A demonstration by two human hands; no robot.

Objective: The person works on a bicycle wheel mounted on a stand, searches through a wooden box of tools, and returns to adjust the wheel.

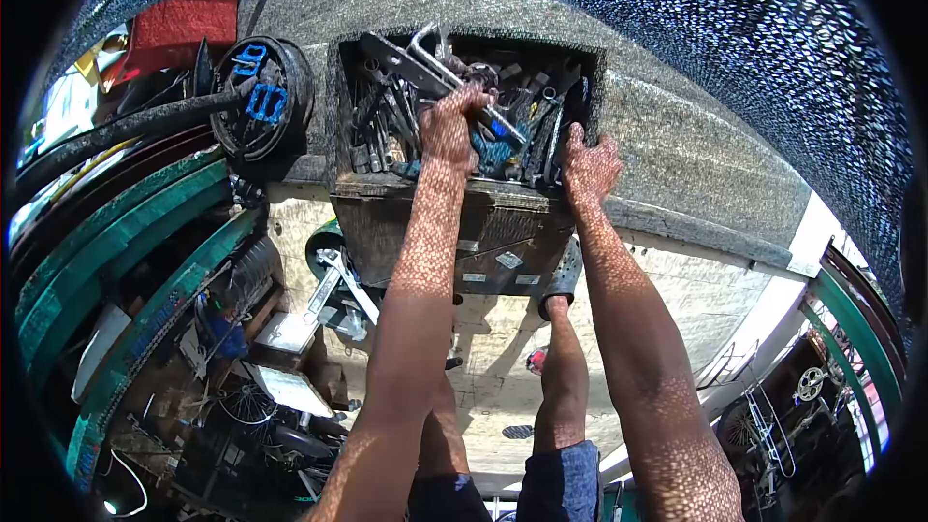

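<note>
An open wooden drawer [435,189] full of hand tools sits ahead of me. My left hand [449,133] is closed around a long metal tool [401,60] with a flat bar and a bent rod, held slanting above the other tools; its exact kind is unclear. At the drawer's right front corner, my right hand [593,170] has its fingers curled over the edge, thumb up. Several wrenches [543,126] lie close to that hand inside the drawer. More tools [377,126] are heaped on the left side, partly shaded.
A round black container [300,97] with blue items stands left of the drawer on the mesh-covered bench top [696,150]. Below left are a bucket [322,244] with metal parts and green rails [116,232]. Bicycle parts [764,425] stand at lower right. Netting [773,29] hangs overhead.
</note>
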